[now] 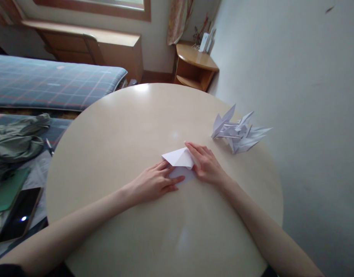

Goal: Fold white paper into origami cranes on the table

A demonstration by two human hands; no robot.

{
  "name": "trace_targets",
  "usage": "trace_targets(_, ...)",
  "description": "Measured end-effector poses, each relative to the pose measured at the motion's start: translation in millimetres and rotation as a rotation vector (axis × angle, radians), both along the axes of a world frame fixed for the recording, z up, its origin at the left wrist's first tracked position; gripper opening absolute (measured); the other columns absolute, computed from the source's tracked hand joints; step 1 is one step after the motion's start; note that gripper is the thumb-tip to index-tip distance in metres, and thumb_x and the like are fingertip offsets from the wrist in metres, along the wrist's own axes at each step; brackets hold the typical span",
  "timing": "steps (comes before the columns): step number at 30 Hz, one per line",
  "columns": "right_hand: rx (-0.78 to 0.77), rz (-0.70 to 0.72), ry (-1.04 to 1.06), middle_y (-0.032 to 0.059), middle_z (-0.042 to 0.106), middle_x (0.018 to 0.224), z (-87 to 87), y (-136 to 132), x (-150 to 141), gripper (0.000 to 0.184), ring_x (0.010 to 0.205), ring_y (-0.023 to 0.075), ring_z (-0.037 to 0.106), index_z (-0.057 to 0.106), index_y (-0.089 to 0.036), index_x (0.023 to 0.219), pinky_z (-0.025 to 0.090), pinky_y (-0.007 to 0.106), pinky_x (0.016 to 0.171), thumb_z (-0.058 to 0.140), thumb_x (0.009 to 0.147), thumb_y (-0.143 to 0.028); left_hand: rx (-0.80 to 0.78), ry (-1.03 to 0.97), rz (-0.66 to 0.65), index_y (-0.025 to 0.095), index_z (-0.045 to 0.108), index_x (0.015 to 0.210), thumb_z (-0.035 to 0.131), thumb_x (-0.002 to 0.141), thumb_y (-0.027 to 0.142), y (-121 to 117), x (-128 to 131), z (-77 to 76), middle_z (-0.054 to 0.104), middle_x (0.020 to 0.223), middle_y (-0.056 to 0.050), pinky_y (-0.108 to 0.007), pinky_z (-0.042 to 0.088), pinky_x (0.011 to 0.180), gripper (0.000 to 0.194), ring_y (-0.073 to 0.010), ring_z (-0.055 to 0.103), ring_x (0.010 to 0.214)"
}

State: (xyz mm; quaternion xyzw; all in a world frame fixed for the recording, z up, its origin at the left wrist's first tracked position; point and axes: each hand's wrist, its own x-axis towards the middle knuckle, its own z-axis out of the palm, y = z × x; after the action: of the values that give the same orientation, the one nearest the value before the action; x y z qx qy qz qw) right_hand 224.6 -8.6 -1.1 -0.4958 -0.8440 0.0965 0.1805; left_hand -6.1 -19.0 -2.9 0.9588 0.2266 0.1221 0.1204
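A partly folded sheet of white paper (pixel 178 157) lies near the middle of the round table (pixel 122 127), with one flap raised above the rest. My left hand (pixel 155 181) rests on its lower left part, fingers spread and some tips hidden under the raised flap. On the right side, my right hand (pixel 207 163) has its fingers together around the paper's edge, the thumb side hidden by the paper. Beyond my right hand stands a cluster of folded white paper cranes (pixel 237 130), overlapping one another.
A white wall (pixel 315 127) borders the table on the right. To the left are a plaid mattress (pixel 55 84), a grey-green cloth (pixel 18 138), a green notebook (pixel 9 190) and a black phone (pixel 21 213). A wooden corner shelf (pixel 194 57) stands behind.
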Motion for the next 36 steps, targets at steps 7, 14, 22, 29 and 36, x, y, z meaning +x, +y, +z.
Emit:
trace_targets(7, -0.223, -0.154, 0.007, 0.0070, 0.044, 0.139, 0.5, 10, -4, 0.074, 0.123, 0.0306, 0.035, 0.039, -0.019, 0.137, 0.026, 0.047, 0.100, 0.056, 0.065, -0.018, -0.129, -0.018, -0.031, 0.026, 0.059, 0.120, 0.049, 0.090, 0.038, 5, -3, 6.7, 0.058, 0.122, -0.010, -0.043, 0.039, 0.099, 0.035, -0.0280, 0.045, 0.119)
trace_targets(14, -0.273, -0.138, 0.063, 0.0019, 0.045, 0.138, 4.8, 9, -5, 0.062, 0.122, 0.0296, 0.033, 0.050, -0.028, 0.128, 0.022, 0.050, 0.100, 0.056, 0.067, -0.014, -0.098, -0.405, 0.017, 0.017, 0.066, 0.068, 0.053, 0.088, 0.030, 13, -12, 10.5, 0.069, 0.078, -0.007, -0.027, 0.050, 0.073, 0.027, -0.0169, 0.062, 0.081)
trace_targets(22, -0.326, -0.037, 0.138, 0.0052, 0.048, 0.133, 17.3, 2, -3, 0.046, 0.124, 0.0318, 0.029, 0.055, -0.030, 0.122, 0.022, 0.055, 0.101, 0.061, 0.077, -0.036, -0.021, -0.599, 0.222, 0.017, 0.062, 0.097, 0.057, 0.085, 0.029, 31, 11, 33.7, 0.068, 0.094, -0.009, -0.025, 0.050, 0.069, 0.018, -0.0152, 0.062, 0.080)
trace_targets(29, -0.680, 0.212, 0.803, 0.0089, 0.042, 0.140, 17.2, -2, 11, 0.079, 0.129, 0.0270, 0.035, 0.045, -0.024, 0.133, 0.032, 0.045, 0.102, 0.031, 0.076, -0.078, -0.269, -0.709, 0.375, 0.014, 0.062, 0.066, 0.056, 0.086, 0.025, 28, 29, 42.0, 0.059, 0.060, 0.000, -0.017, 0.041, 0.050, 0.023, -0.0091, 0.051, 0.054)
trace_targets(36, -0.808, 0.056, 1.006, 0.0073, 0.066, 0.106, 22.4, -18, -13, 0.059, 0.101, 0.0230, 0.056, 0.063, -0.019, 0.112, 0.042, 0.036, 0.087, 0.030, 0.089, -0.062, -0.098, -0.668, 0.480, 0.015, 0.054, 0.062, 0.054, 0.086, 0.022, 14, 27, 42.5, 0.049, 0.057, 0.003, -0.017, 0.034, 0.047, 0.025, -0.0072, 0.043, 0.050)
